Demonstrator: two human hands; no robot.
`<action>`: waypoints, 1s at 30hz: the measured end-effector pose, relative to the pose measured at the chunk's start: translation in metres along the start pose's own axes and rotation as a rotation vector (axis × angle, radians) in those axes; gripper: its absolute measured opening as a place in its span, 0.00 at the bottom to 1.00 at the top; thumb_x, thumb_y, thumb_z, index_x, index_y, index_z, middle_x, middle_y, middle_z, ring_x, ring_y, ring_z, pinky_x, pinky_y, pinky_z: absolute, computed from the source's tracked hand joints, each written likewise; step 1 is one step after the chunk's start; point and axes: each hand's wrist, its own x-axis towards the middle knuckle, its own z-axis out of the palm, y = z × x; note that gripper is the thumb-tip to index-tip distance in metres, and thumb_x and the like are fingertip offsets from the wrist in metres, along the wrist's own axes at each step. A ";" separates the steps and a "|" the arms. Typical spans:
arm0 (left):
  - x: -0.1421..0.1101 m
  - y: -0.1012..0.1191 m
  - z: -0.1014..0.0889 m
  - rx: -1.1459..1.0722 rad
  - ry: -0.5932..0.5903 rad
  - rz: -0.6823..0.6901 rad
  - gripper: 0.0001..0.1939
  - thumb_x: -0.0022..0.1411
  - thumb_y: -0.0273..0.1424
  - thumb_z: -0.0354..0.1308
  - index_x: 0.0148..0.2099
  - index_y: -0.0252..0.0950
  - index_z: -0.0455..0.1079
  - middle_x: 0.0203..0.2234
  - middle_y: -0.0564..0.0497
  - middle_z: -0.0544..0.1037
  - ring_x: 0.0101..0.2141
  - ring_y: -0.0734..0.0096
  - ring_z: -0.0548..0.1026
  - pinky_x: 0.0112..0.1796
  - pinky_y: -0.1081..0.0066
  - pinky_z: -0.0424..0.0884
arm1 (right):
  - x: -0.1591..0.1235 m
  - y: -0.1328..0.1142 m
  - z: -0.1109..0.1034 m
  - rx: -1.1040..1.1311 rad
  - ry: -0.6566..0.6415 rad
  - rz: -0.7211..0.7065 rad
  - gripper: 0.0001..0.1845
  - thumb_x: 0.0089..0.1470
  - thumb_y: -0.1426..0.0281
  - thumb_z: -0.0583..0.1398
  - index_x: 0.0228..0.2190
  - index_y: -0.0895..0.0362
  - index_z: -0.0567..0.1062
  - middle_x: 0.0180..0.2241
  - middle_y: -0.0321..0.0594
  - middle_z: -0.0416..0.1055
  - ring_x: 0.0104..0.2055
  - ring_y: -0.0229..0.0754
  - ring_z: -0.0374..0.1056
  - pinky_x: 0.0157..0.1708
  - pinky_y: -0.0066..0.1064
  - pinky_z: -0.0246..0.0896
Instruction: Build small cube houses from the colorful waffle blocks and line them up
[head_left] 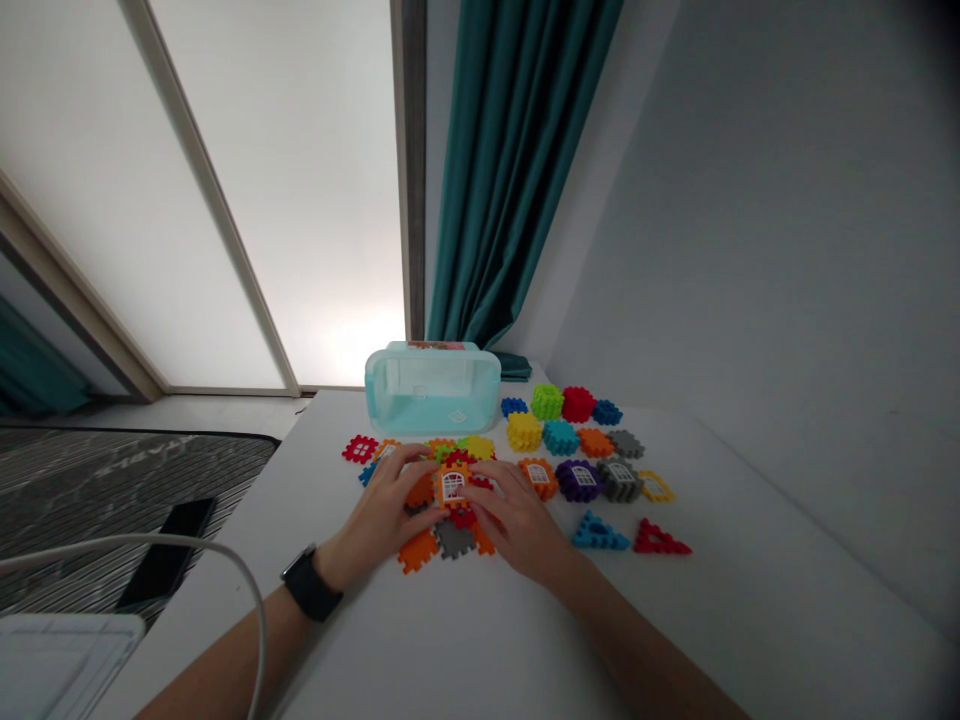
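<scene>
White table stands against a grey wall, with a teal curtain and a bright frosted panel behind it. Both hands are close together on the table. The left hand, with a black watch on its wrist, and the right hand have the fingers a little spread, and their fingertips press on opposite sides of an orange window block. This block lies between the hands and is almost square, so its long axis is not clear. Its white arched window faces up, and the top of the arch points away from the person. Under the hands is a heap of orange, grey and red blocks. Beyond the hands stands an open teal plastic box, and more colored blocks lie to the right of the right hand. Left of the left hand, beyond the table edge, a black smartphone lies on a dark patterned rug.
</scene>
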 end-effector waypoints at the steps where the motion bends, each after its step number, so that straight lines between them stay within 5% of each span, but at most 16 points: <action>1: 0.000 0.000 0.000 -0.001 -0.001 0.002 0.21 0.64 0.39 0.64 0.56 0.42 0.69 0.53 0.41 0.70 0.54 0.54 0.71 0.54 0.52 0.72 | 0.000 0.000 0.000 -0.003 -0.002 -0.002 0.20 0.63 0.77 0.55 0.52 0.48 0.74 0.52 0.48 0.71 0.56 0.51 0.67 0.55 0.52 0.68; 30: 0.006 0.009 -0.005 -0.269 -0.037 -0.086 0.19 0.64 0.40 0.64 0.54 0.42 0.67 0.52 0.44 0.70 0.54 0.57 0.70 0.56 0.56 0.70 | 0.002 -0.005 -0.004 0.109 0.018 0.069 0.17 0.64 0.72 0.57 0.53 0.51 0.70 0.59 0.49 0.68 0.62 0.49 0.64 0.61 0.49 0.62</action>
